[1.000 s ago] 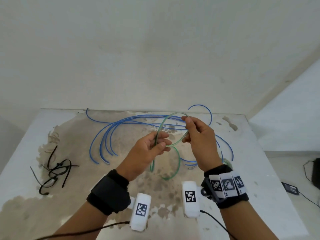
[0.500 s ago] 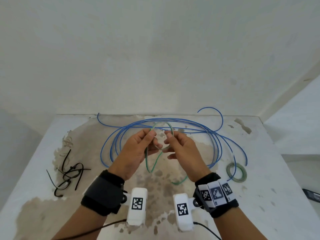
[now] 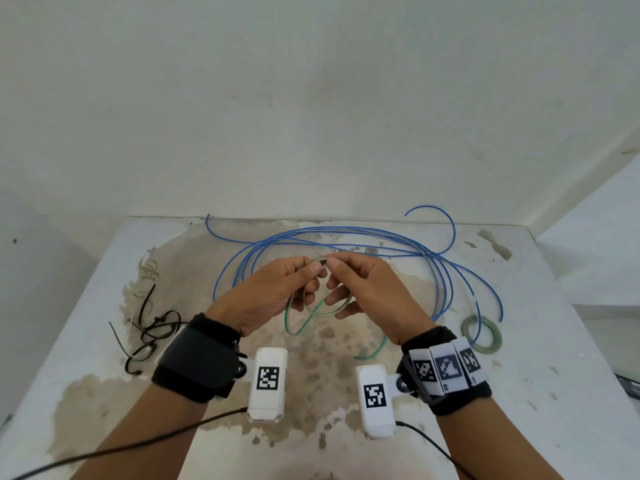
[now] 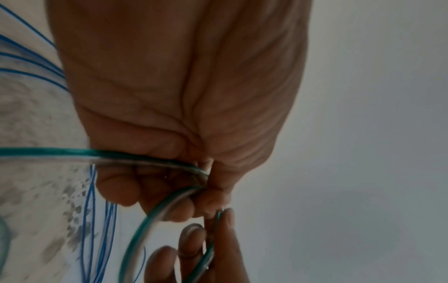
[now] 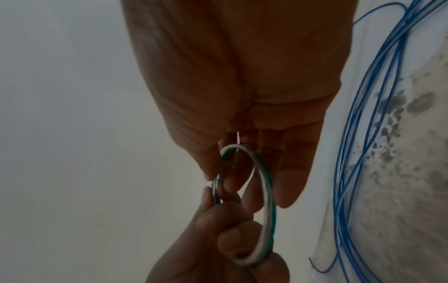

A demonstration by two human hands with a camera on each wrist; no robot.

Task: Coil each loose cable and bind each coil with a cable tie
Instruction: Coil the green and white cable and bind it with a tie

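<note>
Between both hands, held up over the table, sits the thin green-and-white cable [image 3: 313, 308], now wound into a small loop. One second ago that loop was wide, with the hands further apart; now the hands have closed in and the turns are tighter, so the coiling of this cable looks well along, though a loose tail [image 3: 372, 351] hangs below the grip towards the tabletop and remains to be wound in. The left hand [image 3: 277, 292] pinches the gathered turns between thumb and fingers, its fingers curled round the strands. The right hand [image 3: 367, 289] pinches the top of the loop with thumb and forefinger right against the left fingertips, its other fingers spread loosely inside and below the ring.

Left of the grip, well apart, lies a tangle of black cable ties [image 3: 152, 329], none taken up yet. Right of it and lower rests a small finished green coil [image 3: 481, 332]. Beyond the grip the long blue cable [image 3: 346, 237] sprawls in wide loose loops, uncoiled.

All of it lies on a white tabletop with a worn, brown-stained patch [image 3: 166, 403]. Behind rises a plain white wall [image 3: 311, 116].
</note>
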